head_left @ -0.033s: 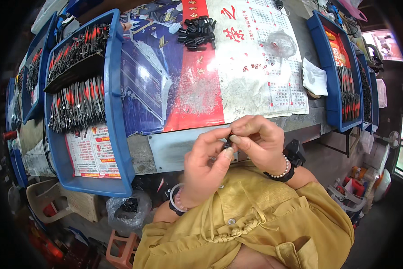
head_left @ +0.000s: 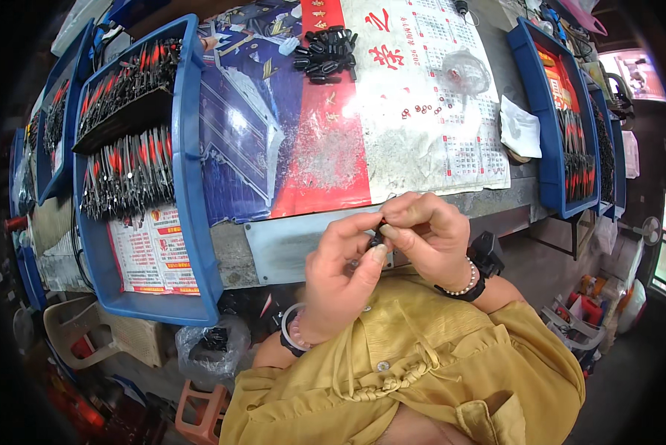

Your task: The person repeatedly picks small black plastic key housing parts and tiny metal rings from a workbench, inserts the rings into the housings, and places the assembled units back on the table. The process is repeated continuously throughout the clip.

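Just past the table's near edge, my left hand pinches a small glossy black part between thumb and fingertips. My right hand comes in from the right, its thumb and index finger closed on the upper end of that part. The fingertips hide much of it, so its exact kind cannot be made out. Farther off on the table lies a pile of similar black, elongated parts. Several tiny reddish rings are scattered on the white calendar sheet.
At left stands a blue tray with rows of black and red-orange pieces. Another blue tray is at right, beside a folded white cloth. A crumpled clear plastic bag sits on the sheet. A beige chair is lower left.
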`<act>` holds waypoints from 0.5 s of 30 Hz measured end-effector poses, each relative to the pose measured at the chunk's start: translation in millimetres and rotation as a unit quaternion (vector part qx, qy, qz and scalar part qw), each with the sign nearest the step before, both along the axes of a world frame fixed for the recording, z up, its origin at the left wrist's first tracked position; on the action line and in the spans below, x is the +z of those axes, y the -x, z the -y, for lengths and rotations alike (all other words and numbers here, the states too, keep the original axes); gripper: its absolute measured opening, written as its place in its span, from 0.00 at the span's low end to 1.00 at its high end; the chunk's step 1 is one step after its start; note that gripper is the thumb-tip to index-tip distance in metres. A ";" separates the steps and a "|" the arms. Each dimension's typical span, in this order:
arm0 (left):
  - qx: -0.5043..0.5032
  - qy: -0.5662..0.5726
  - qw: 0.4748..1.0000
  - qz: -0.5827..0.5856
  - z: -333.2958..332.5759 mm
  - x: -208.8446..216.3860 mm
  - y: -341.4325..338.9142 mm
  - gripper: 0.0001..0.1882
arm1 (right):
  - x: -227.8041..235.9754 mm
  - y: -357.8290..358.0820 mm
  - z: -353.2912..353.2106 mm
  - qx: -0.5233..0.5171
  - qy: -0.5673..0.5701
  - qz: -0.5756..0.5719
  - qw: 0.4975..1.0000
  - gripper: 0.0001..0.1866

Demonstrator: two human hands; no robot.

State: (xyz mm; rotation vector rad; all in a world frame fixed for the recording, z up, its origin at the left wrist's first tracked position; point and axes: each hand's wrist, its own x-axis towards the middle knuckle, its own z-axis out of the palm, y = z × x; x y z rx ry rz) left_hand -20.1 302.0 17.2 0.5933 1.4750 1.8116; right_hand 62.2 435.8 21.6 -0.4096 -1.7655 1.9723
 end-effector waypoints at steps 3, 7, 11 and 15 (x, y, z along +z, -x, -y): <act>0.014 0.008 1.000 -0.017 -0.2 -4.6 -2.8 0.17 | -2.8 -0.3 1.9 -0.012 -0.119 -0.013 0.993 0.06; 0.037 -0.006 0.999 0.020 -0.6 -4.6 -6.7 0.16 | -4.9 3.4 2.0 -0.015 -0.178 -0.017 0.984 0.08; 0.077 -0.018 0.991 0.105 -1.0 -2.1 -8.6 0.14 | -1.1 7.3 -4.6 0.028 -0.199 -0.001 0.980 0.08; 0.060 -0.035 0.990 0.127 3.5 1.2 -3.9 0.14 | 1.1 12.0 -11.6 0.021 -0.231 -0.019 0.972 0.08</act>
